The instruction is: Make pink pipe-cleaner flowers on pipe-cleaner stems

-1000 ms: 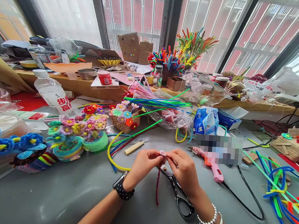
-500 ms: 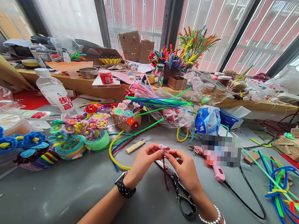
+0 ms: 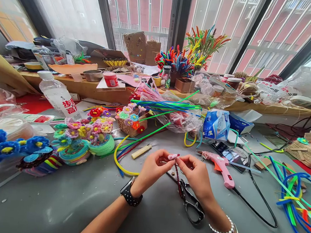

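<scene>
Between my two hands is a small pink pipe-cleaner flower (image 3: 172,156) with a dark red pipe cleaner (image 3: 178,175) hanging down from it. My left hand (image 3: 155,170) pinches the pink part between thumb and fingertips. With thumb and forefinger, my right hand (image 3: 194,171) grips the dark red pipe cleaner close beside the flower. Black-handled scissors (image 3: 194,212) lie on the table beneath my hands, their blades partly hidden. A pink glue gun (image 3: 220,164) rests to the right, next to a phone (image 3: 226,152). A pale wooden stick (image 3: 141,151) is left of my hands.
Pipe-cleaner flower pots (image 3: 100,145) and a water bottle (image 3: 56,94) stand on the left. A flower basket (image 3: 127,127), a bagged bundle of pipe cleaners (image 3: 172,109) and a blue tissue pack (image 3: 216,125) sit behind my hands. Loose pipe cleaners (image 3: 291,191) and the glue gun's cord (image 3: 258,212) lie right.
Both hands have shifted slightly right with the pink flower, which is turned a little. The dark red pipe cleaner's hanging end has swung right, over the scissors.
</scene>
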A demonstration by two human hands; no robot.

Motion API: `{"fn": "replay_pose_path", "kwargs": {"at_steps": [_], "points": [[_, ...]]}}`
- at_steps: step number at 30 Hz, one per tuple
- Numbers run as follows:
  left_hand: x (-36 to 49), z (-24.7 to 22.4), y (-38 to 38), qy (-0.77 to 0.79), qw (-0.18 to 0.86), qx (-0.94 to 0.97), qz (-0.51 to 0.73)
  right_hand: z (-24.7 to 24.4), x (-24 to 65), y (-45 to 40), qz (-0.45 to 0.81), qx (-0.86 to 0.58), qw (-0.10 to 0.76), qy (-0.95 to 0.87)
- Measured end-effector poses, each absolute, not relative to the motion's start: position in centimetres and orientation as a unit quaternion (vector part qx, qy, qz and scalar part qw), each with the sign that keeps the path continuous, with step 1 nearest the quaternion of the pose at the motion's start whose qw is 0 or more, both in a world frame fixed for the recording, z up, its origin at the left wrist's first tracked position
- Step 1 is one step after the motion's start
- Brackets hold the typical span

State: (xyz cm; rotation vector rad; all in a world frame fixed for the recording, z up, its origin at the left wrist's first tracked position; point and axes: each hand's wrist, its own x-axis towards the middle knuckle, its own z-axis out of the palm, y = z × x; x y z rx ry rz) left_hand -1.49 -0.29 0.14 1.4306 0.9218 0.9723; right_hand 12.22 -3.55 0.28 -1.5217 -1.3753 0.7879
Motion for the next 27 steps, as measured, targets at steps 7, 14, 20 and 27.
{"fn": "replay_pose_path", "kwargs": {"at_steps": [7, 14, 20, 27], "points": [[-1.2, 0.2, -0.9, 0.368, 0.497, 0.655, 0.435, 0.5, 12.1, -3.6, 0.385, -0.589, 0.497, -0.508], [-2.3, 1.4, 0.2, 0.390, 0.596, 0.562, 0.421, 1.1, 12.9, -3.4, 0.371, -0.551, 0.506, -0.551], [-2.5, 1.1, 0.4, 0.359, 0.644, 0.573, 0.357, 0.9, 13.0, -3.3, 0.353, -0.555, 0.489, -0.573], [-2.6, 0.9, 0.3, 0.320, 0.665, 0.570, 0.362, 0.0, 12.4, -2.9, 0.465, -0.513, 0.565, -0.449]]}}
